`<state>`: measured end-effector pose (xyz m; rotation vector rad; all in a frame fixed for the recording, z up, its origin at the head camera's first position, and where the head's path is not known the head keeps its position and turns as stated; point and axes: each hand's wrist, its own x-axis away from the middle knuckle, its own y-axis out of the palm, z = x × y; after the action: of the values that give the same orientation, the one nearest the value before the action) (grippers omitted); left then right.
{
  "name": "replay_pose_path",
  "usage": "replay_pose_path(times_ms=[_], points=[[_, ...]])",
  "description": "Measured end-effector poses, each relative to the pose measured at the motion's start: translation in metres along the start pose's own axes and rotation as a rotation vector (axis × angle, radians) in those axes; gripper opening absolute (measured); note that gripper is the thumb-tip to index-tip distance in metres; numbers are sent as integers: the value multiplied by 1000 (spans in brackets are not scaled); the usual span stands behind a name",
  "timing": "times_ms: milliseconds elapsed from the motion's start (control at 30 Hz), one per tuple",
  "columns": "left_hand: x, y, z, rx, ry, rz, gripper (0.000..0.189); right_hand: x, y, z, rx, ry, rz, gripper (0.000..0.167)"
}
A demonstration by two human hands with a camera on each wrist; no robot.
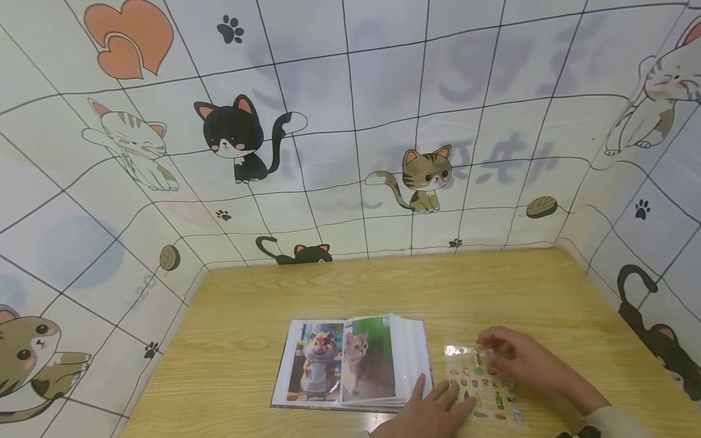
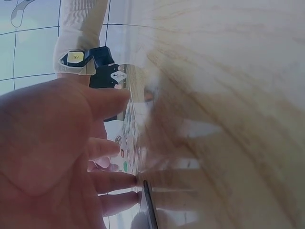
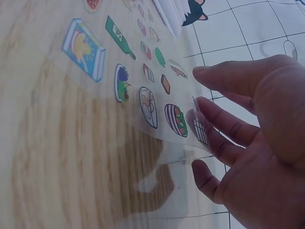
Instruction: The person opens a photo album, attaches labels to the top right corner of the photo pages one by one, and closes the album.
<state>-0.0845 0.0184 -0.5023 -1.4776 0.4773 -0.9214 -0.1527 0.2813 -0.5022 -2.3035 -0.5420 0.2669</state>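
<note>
A clear sticker sheet [image 1: 479, 395] printed with small food and bottle pictures lies on the table, right of an open photo album. My left hand [image 1: 429, 413] has its fingers spread, with fingertips on the sheet's left part and beside the album's lower right corner. Over the sheet's far right part is my right hand [image 1: 517, 359], its fingers bent downward. In the right wrist view the sheet's edge [image 3: 199, 133] curls up against the fingers, while the thumb [image 3: 209, 77] stands apart from them.
The album [image 1: 317, 404] shows a hamster picture [image 1: 319, 368] on its left page and a cat picture [image 1: 369, 365] on its right. Cat-patterned cloth walls [image 1: 350, 121] enclose the wooden table [image 1: 235, 340] at the back and both sides.
</note>
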Motion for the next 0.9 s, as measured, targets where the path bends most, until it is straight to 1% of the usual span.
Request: replay_pose_path(times_ms=[100, 200, 400, 633, 767, 833, 900], points=[[1, 0, 0, 14, 7, 7, 71, -2, -1, 0, -13, -3, -17, 25], [0, 0, -2, 32, 15, 20, 71, -4, -2, 1, -28, 12, -35, 21], [0, -1, -4, 62, 30, 45, 71, -6, -3, 1, -30, 9, -27, 15], [0, -3, -1, 73, -1, 52, 69, -6, -4, 1, -56, -10, -16, 12], [-2, -4, -1, 31, -25, 100, 65, -7, -5, -2, -86, 9, -34, 13], [-2, -5, -2, 24, -39, 141, 64, -7, -6, -3, -102, 13, -44, 14], [-3, -7, -4, 46, -53, 176, 64, -7, -8, -4, -116, 9, -52, 14]])
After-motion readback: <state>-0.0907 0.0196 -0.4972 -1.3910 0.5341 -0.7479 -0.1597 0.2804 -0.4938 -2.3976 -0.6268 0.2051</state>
